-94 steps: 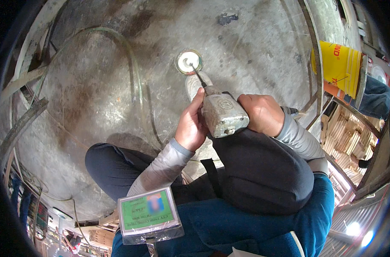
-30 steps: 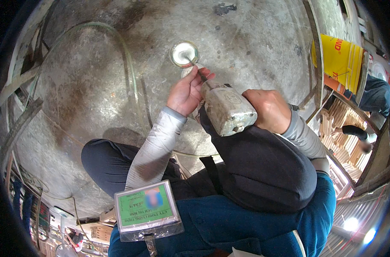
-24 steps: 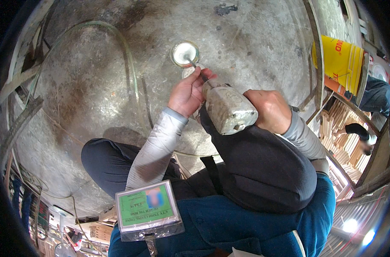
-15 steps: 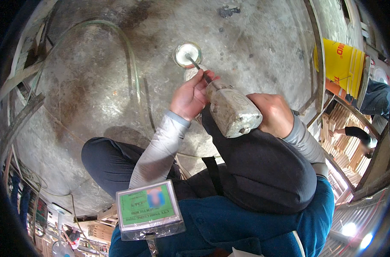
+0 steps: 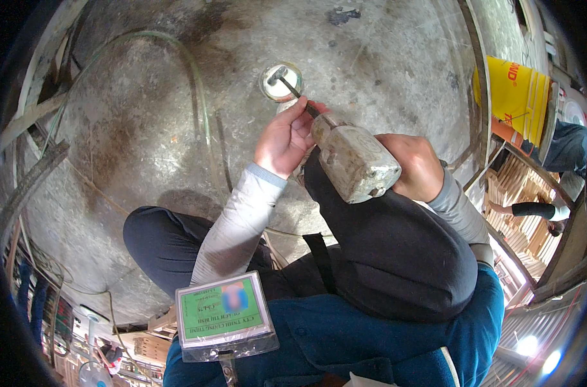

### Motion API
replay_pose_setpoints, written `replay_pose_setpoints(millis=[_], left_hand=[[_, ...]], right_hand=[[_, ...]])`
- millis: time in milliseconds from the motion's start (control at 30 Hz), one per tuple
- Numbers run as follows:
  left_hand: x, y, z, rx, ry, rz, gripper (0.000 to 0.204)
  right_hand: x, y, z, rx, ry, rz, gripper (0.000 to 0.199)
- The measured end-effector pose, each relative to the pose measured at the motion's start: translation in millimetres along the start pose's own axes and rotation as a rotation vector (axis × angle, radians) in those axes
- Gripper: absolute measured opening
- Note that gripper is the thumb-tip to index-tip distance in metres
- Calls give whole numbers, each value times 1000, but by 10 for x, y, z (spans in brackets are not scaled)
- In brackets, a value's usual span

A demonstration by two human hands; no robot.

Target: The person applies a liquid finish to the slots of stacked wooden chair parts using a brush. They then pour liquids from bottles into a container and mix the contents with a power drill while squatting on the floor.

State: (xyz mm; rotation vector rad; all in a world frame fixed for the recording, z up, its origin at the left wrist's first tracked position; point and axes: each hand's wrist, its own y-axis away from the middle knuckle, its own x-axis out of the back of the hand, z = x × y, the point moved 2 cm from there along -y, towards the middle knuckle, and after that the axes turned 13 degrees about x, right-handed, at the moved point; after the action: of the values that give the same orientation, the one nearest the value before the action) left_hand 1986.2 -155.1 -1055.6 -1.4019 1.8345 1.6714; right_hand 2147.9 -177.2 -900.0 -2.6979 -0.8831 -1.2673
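Observation:
A worn grey drill-like power tool [image 5: 361, 166] lies across in front of my right knee, pointing away to the left. My right hand [image 5: 419, 168] is closed around its right side; the grip itself is mostly hidden. The thumb and fingers of my left hand [image 5: 285, 138] pinch the dark shaft [image 5: 296, 92] just ahead of the tool's nose. At the shaft's far end a short crosspiece [image 5: 277, 75] shows over the white contents of a small round container [image 5: 265, 91] on the concrete floor. I cannot tell whether the crosspiece still touches the white surface.
A pale hose [image 5: 200, 97] curves over the floor [image 5: 254, 39] on the left. Wooden bars [image 5: 35, 171] stand at the left rim. A yellow bucket-like container [image 5: 512, 100] is at the right. Another person [image 5: 532, 209] works beyond it near stacked wood strips.
The shaft's end has come up, so its crosspiece now shows above the white contents. The tool body has shifted slightly right and away from me. Both hands keep their hold.

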Motion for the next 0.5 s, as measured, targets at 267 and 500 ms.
replay_pose_setpoints(millis=[267, 500], left_hand=[[-99, 67, 31, -42, -23, 111, 13], [-188, 138, 109, -83, -47, 192, 17]], right_hand=[[-32, 4, 9, -27, 6, -36, 45], [-42, -1, 104, 83, -36, 44, 40]])
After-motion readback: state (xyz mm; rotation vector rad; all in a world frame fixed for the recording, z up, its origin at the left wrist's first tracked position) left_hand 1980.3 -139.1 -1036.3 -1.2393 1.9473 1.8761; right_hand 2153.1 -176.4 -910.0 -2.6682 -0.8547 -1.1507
